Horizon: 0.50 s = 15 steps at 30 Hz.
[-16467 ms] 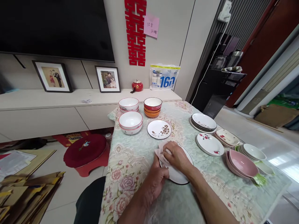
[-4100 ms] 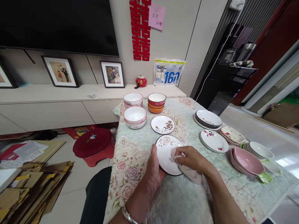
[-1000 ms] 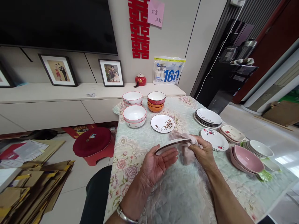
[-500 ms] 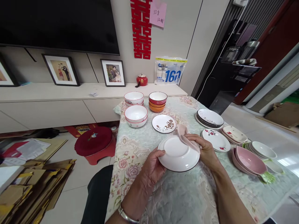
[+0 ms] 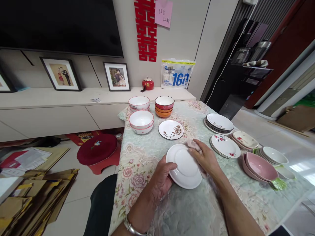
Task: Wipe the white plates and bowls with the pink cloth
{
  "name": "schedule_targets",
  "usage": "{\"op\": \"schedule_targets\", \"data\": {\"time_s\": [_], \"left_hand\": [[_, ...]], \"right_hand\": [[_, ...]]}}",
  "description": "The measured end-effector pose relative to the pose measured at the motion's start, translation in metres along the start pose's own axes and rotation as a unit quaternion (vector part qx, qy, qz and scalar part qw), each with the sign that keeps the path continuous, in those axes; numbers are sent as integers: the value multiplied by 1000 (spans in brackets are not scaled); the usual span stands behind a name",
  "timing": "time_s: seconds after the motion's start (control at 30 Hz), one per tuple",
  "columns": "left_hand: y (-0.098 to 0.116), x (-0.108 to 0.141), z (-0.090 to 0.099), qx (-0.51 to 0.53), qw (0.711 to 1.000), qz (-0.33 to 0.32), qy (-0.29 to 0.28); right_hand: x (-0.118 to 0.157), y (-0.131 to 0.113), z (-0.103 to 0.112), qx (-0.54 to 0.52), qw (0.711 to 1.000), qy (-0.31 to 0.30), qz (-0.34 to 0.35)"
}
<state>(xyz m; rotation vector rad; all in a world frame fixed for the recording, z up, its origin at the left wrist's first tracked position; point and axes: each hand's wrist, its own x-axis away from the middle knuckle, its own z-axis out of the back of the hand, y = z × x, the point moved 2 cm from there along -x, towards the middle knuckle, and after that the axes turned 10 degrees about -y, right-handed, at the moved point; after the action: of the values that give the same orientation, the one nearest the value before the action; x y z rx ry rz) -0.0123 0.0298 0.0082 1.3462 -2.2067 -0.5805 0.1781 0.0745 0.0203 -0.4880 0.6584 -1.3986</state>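
Note:
A white plate (image 5: pixel 185 165) is held tilted above the table, its plain side with a raised ring facing me. My left hand (image 5: pixel 161 177) grips its left edge, thumb on top. My right hand (image 5: pixel 205 157) presses a pale pink cloth (image 5: pixel 194 144) against the plate's upper right rim, fingers bent over the cloth. Just beyond lies a plate with brown flowers (image 5: pixel 171 129). To the right of my right hand sit plates with red flowers (image 5: pixel 225 146).
Red-rimmed bowls (image 5: pixel 141 121) and orange and red bowls (image 5: pixel 164 106) stand at the back left of the tablecloth (image 5: pixel 137 164). Dark-rimmed plates (image 5: pixel 220 123), pink bowls (image 5: pixel 262 166) and white bowls (image 5: pixel 275 155) line the right. A red stool (image 5: pixel 98 150) stands on the floor.
The plate has turned and tilted in my left hand, its lower edge now nearer me. My right hand and the cloth have shifted left along the rim. The view has moved slightly.

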Motion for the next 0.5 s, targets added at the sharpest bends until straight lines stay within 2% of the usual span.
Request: {"op": "schedule_targets", "data": {"time_s": [0.07, 0.2, 0.33, 0.5], "left_hand": [[-2, 0, 0, 0, 1000, 3, 0], [-3, 0, 0, -2, 1000, -6, 11], [-2, -1, -1, -3, 1000, -9, 27], [-2, -2, -1, 68, 998, -3, -9]], "right_hand": [[2, -7, -8, 36, 998, -40, 19], [5, -21, -18, 80, 990, -71, 95], [9, -41, -29, 155, 969, -96, 165], [20, -73, -38, 106, 942, -179, 264]]}}
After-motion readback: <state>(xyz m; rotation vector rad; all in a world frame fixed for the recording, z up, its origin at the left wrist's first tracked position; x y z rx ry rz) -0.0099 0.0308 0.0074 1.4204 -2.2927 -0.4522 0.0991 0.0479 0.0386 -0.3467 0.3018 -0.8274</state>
